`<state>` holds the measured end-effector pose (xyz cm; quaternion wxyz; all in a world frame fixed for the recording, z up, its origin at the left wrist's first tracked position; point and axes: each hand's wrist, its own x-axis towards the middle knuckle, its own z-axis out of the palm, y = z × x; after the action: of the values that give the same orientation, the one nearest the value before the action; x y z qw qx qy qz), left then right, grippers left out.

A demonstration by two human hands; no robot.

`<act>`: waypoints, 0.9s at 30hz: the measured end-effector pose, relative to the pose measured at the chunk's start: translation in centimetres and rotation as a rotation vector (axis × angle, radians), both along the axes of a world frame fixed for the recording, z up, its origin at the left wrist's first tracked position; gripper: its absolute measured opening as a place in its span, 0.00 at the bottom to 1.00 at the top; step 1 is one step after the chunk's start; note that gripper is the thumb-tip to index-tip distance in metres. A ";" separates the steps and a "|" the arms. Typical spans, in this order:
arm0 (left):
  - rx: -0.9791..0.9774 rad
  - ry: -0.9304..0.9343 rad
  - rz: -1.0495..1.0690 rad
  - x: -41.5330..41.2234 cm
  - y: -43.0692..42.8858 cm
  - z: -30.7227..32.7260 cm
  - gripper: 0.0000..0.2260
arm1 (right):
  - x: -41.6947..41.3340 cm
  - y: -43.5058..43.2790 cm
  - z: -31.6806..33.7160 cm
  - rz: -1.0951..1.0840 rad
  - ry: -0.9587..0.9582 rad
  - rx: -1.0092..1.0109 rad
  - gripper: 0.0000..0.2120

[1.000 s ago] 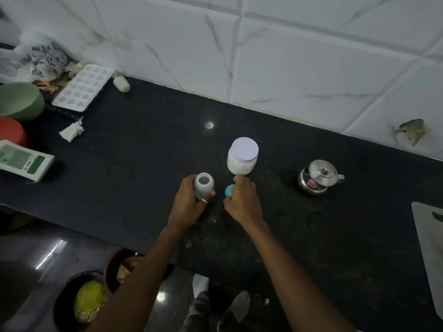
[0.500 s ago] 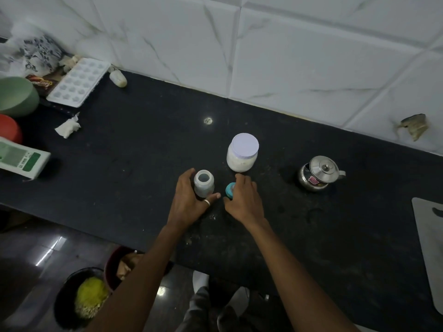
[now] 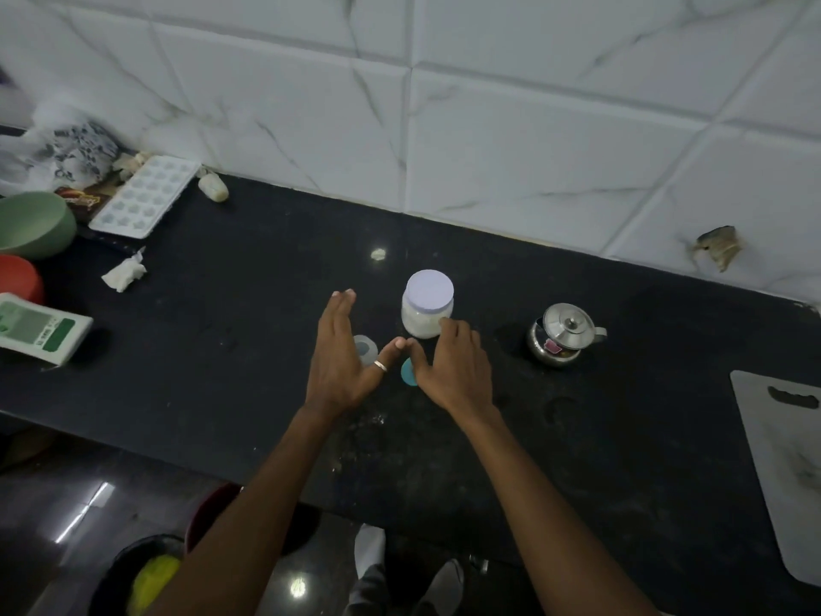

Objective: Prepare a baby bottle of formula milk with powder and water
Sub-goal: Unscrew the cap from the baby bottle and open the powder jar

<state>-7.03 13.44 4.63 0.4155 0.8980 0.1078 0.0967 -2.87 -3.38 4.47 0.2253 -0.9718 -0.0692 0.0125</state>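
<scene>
A small open baby bottle [image 3: 366, 348] stands upright on the black counter [image 3: 231, 331], partly hidden behind my left hand [image 3: 342, 353], which is open with straight fingers beside it. A teal bottle cap [image 3: 407, 372] lies on the counter, half covered by my right hand [image 3: 453, 362]. That hand is spread open, and its fingertips reach the base of the powder jar [image 3: 427, 309], a clear jar of white powder with a pale lilac lid. A small steel kettle [image 3: 563, 334] stands to the right.
At the far left are a green bowl [image 3: 33, 224], a red bowl [image 3: 17, 280], a white kitchen scale [image 3: 40, 333], an ice tray [image 3: 144, 196] and a crumpled tissue [image 3: 124, 274]. A grey cutting board [image 3: 786, 460] lies at the right edge. The tiled wall runs behind.
My left hand let go of the bottle and opened flat beside it. My right hand lifted off the teal cap and spread toward the jar. The camera view shifted lower.
</scene>
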 end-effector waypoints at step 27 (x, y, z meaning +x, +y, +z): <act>0.155 0.472 -0.575 13.9 2.2 0.8 0.51 | 8.3 1.1 2.2 0.136 0.061 -0.102 0.41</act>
<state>6.84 15.62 5.44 0.3202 0.9180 -0.0634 -0.2254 5.39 -2.26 6.68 0.1760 -0.9742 -0.1272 0.0610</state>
